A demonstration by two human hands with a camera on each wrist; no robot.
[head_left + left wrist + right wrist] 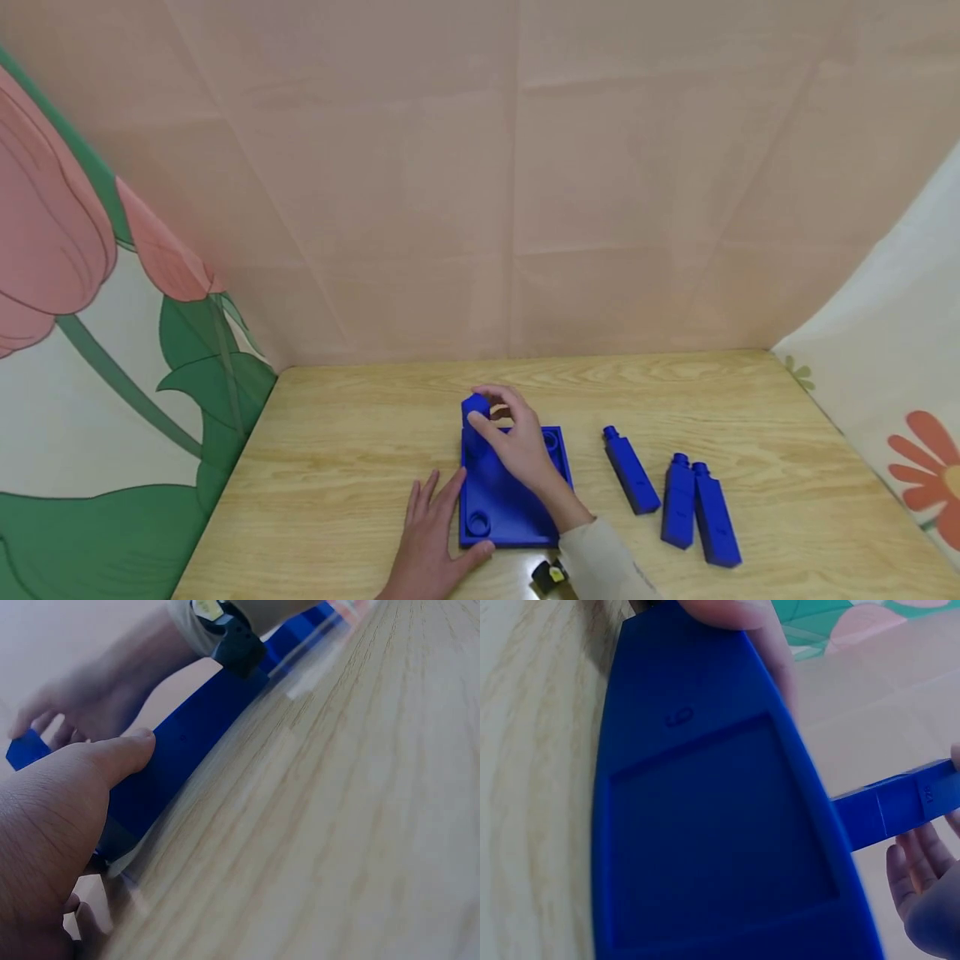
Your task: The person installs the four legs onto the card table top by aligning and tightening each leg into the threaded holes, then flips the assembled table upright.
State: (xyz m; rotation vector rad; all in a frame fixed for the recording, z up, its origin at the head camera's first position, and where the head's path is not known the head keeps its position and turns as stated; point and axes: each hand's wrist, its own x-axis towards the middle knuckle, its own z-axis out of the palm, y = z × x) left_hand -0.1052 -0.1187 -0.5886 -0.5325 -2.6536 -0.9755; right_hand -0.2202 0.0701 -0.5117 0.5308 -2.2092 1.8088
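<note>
A blue square board with raised rims lies on the table, round sockets showing at its near-left and far-right corners. My right hand pinches a blue square post between thumb and fingers. It stands upright over the far-left corner, its lower end partly behind my hand. At the near-left corner, my left hand rests with straight fingers along the left side. Its thumb presses the front side in the left wrist view. From the right wrist, a board face shows a shallow rectangular recess and a small marking.
Three more blue posts with narrow necked ends lie on the wooden table to the right: one post apart, another post beside a third post. A black device sits by my right wrist. Fabric walls surround the table.
</note>
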